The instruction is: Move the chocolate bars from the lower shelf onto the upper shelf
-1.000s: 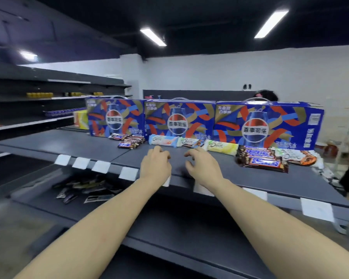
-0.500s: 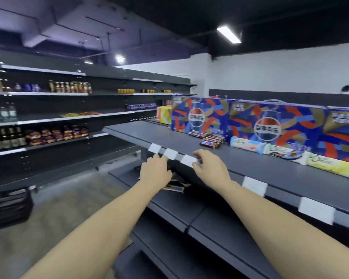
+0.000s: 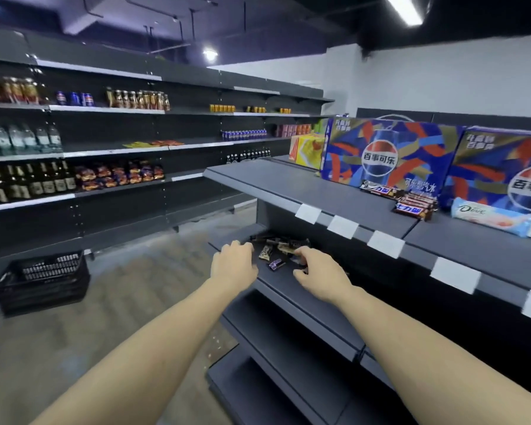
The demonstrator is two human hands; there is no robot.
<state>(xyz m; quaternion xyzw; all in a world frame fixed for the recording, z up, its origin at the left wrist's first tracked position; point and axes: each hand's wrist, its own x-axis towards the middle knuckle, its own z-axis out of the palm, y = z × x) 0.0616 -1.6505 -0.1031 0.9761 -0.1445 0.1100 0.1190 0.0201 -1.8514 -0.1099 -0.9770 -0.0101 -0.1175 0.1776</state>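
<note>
Now both hands reach over the chocolate bars heaped on the lower shelf, presumably to gather them. Left hand hovers with loosely curled, empty fingers; right hand curls at the heap's edge, its grip unclear.

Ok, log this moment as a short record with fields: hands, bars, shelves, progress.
left hand: over the lower shelf, fingers curled, beside the loose bars; no bar visibly held
right hand: on the other side of the pile, fingertips at the bars; grip cannot be told
loose bars: small pile of dark wrappers lying on the lower shelf between the hands
upper shelf: already carries stacked Snickers bars and a Dove bar in front of the Pepsi boxes
progress: some bars up, pile below not yet moved
</note>
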